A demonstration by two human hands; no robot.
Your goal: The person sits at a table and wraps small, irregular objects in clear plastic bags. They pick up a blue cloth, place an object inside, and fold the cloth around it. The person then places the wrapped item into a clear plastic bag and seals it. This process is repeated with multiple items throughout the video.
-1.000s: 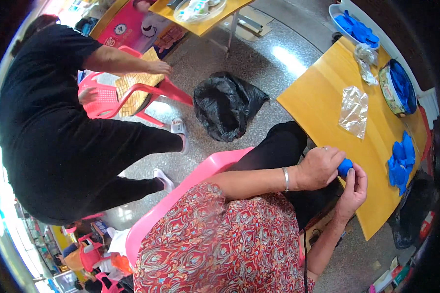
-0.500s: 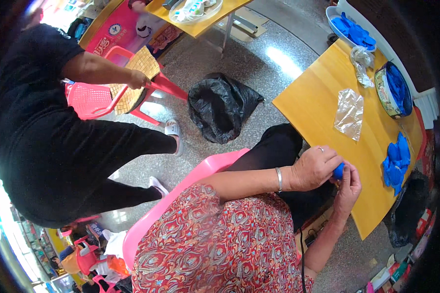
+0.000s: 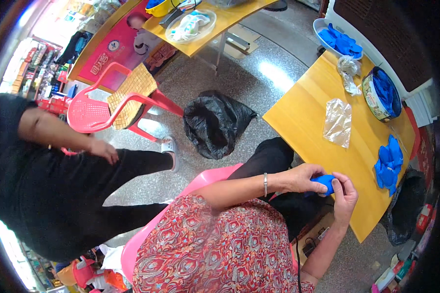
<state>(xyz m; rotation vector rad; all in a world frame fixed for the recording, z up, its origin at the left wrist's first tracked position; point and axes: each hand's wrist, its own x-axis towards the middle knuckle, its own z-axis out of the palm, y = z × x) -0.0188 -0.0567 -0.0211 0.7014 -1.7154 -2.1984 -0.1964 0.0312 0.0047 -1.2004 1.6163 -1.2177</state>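
Between my two hands is a small, bunched-up blue piece (image 3: 323,184) of soft, thin material; its exact kind I cannot make out. My left hand (image 3: 302,178) pinches it from the left with thumb and fingers. On the right edge of it, the thumb and fingers of my right hand (image 3: 345,191) close as well. Both hands are above my lap, beside the near left edge of the yellow table (image 3: 303,117). A pile of similar blue pieces (image 3: 389,165) lies on the table to the right of my hands.
A clear plastic bag (image 3: 337,124), a crumpled bag (image 3: 348,73), a round tin (image 3: 368,100) and a white tub (image 3: 319,28), both holding blue pieces, are on the table. A black bag (image 3: 193,120) sits on the floor. At left, a person in black (image 3: 49,195) stands by a pink chair (image 3: 89,117).
My hands have turned and parted slightly, so more of the blue piece shows. The person in black has let go of the pink chair and moved back toward the lower left.
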